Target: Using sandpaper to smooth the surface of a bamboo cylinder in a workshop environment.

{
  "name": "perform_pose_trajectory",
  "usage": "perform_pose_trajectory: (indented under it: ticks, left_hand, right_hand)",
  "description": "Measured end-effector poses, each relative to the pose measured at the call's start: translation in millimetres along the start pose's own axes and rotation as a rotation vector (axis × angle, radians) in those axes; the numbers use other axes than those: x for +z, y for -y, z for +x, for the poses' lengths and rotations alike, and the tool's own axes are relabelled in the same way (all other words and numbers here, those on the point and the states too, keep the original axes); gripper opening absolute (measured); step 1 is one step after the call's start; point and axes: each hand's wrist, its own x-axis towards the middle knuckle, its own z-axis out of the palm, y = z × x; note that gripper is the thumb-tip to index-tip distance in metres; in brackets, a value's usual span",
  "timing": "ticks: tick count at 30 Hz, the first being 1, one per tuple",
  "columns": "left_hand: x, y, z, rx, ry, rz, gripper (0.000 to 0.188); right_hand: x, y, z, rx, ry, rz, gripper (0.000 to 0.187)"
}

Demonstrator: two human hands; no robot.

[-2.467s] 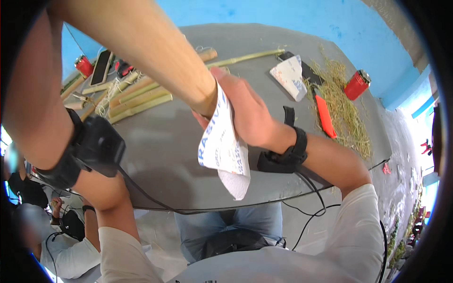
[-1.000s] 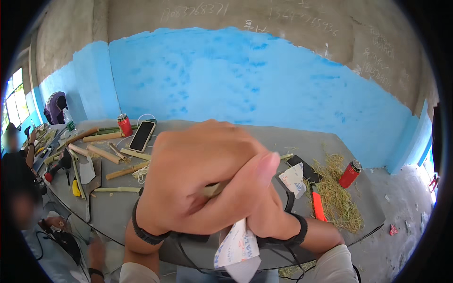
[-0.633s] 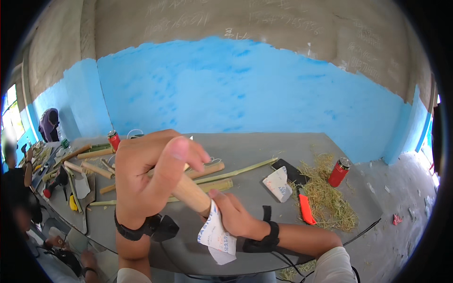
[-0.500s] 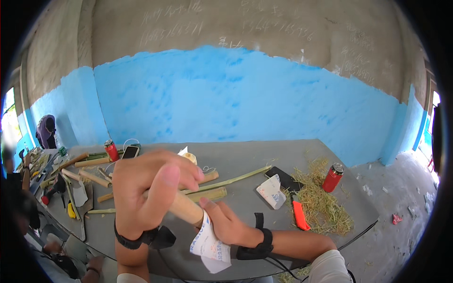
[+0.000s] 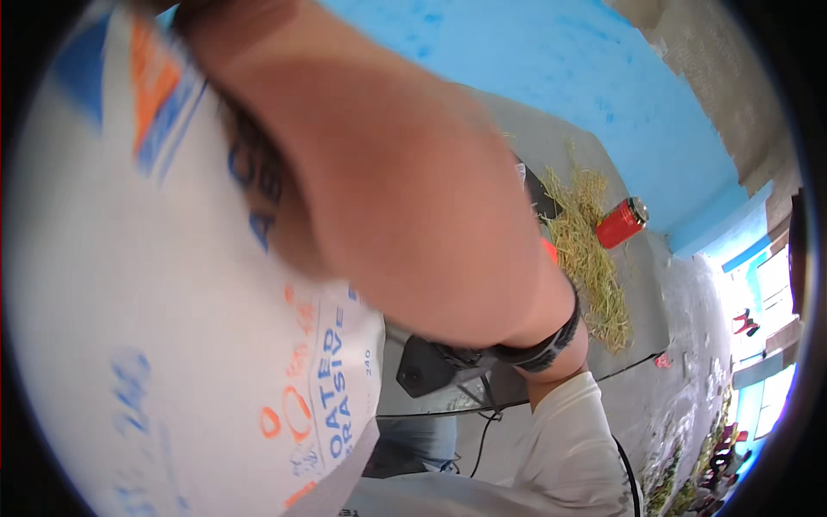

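Sandpaper (image 5: 198, 327): white (blue, orange print).

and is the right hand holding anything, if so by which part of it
Yes, paper: the right hand has it by the right side, toward the top. The exact grip is too blurred to tell.

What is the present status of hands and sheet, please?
Left hand: not visible. Right hand: against printed white sheet, blurred, grip unclear. Sheet blocks view's left side.
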Motion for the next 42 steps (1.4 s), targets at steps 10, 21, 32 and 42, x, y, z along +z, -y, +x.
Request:
perform_pose_trajectory:
  ticks: [10,21,32,42]
  left_hand:
    - [22,-28,-27,-0.203,-0.207,-0.187,0.038]
    - [71,-7,-5,-0.319,-0.360,-0.477,0.042]
    - [115,7,15,-0.436,-0.516,-0.769,0.046]
    - [147,27,40,-0.502,-0.643,-1.006,0.051]
  right_hand:
    - [-30,-3,-13,-0.005,0.086,0.258,0.024]
    - [-34,-12,-25,0.062,-0.016,0.196,0.025]
    - [-24,-14,-35,0.134,-0.116,0.139,0.026]
    - [-22,-17,-29,0.155,-0.222,0.091,0.028]
